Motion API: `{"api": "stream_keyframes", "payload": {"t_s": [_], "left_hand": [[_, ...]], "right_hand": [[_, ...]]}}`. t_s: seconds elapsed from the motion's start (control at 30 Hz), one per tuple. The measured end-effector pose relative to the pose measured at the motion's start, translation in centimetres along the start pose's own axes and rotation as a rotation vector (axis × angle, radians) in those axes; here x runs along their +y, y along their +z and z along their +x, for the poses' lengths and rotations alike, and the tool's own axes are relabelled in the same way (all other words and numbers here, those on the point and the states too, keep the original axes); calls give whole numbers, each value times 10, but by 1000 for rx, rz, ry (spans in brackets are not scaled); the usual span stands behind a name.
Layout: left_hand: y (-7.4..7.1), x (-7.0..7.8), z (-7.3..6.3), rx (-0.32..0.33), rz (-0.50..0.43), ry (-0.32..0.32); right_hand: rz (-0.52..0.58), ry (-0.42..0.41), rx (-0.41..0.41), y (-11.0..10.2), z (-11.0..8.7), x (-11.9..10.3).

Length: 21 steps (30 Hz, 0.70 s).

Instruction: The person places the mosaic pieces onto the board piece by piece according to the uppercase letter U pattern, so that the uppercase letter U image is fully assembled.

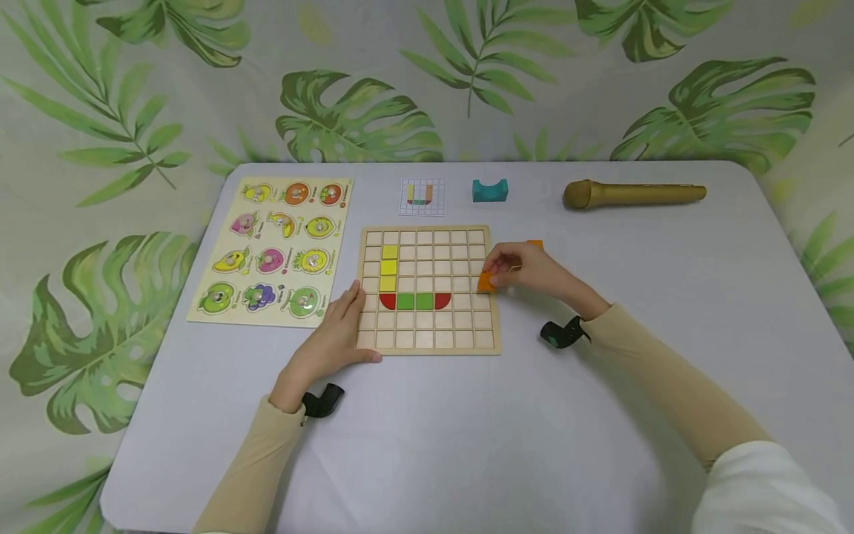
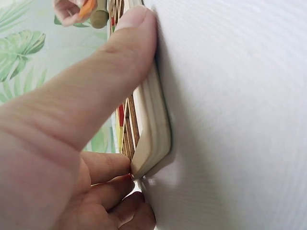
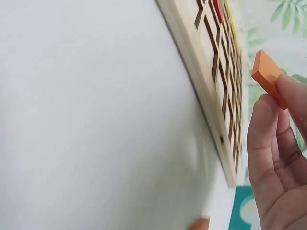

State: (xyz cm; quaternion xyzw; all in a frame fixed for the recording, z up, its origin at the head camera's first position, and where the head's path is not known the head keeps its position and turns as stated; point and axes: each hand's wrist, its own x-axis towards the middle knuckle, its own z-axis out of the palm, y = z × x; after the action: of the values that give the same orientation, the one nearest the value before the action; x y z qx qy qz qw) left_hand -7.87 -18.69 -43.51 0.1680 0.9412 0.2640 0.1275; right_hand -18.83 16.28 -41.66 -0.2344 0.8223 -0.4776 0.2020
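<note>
A wooden grid board (image 1: 430,340) lies on the table with colored tiles in its cells. Three yellow tiles (image 1: 389,267) run down a left column; below them sit two red rounded tiles (image 1: 442,300) with two green tiles (image 1: 415,301) between. My left hand (image 1: 328,337) rests on the board's near-left corner, fingers along its left side and thumb (image 2: 108,72) along the front edge. Between thumb and fingers, my right hand (image 1: 530,268) pinches an orange square tile (image 3: 266,74), held tilted above the board's right edge.
Another orange tile (image 1: 535,244) lies partly behind the right hand. Beyond the board are a small pattern card (image 1: 422,210) and a teal block (image 1: 490,193) with a curved notch. A gold microphone-shaped object (image 1: 640,194) lies far right; a fruit puzzle board (image 1: 267,319) lies left.
</note>
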Motion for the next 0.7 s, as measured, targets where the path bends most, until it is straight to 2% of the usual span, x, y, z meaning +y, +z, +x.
{"api": "stream_keyframes", "payload": {"t_s": [0.37,0.7], "left_hand": [[-1,3,0,-11,10,-5],[-1,2,1,-6,13,1]], "right_hand": [[-91,-42,-49,35,45,-20],[-184,-20,-70,46,57,-25]]}}
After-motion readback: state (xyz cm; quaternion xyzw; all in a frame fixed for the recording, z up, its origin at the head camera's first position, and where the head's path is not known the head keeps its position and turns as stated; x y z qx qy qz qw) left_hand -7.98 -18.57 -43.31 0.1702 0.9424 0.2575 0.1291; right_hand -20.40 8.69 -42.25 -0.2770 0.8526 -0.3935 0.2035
